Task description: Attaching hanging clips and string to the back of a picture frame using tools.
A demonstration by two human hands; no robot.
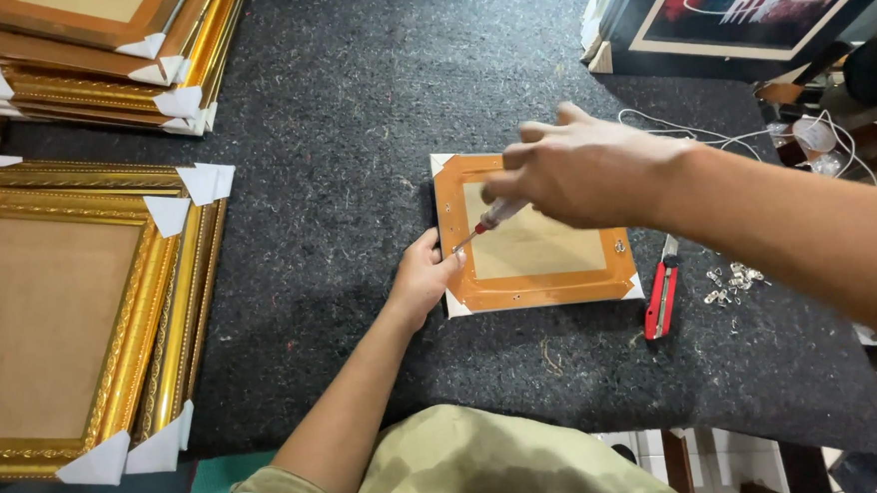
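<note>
Near the middle of the frame a small orange-backed picture frame (pixel 533 232) lay face down on the dark felt table (pixel 351 101), white paper guards on its corners. The left hand (pixel 422 277) was pressed flat against the frame's left edge, fingers closed on the rim, steadying it rather than lifting it. The right hand (pixel 580 169) reached in from the right side of the picture and was wrapped shut around a screwdriver (pixel 487 219) with a red and clear handle, whose tip met the frame's left rail just beside the left hand's fingertips. To me it looked like the fastening stage, a fitting being screwed onto the back at that edge; a small metal tab already showed on the right rail. The next move, as I judged it, called for keeping the tip square and the frame pinned so it would not skid on the felt. Right of the frame lay a red utility knife (pixel 661 295), and just beyond it a scatter of small metal fittings (pixel 732 281). Stacks of gold frames (pixel 81 295) filled the left side of the picture, and a framed print (pixel 746 5) leaned at the upper right.
</note>
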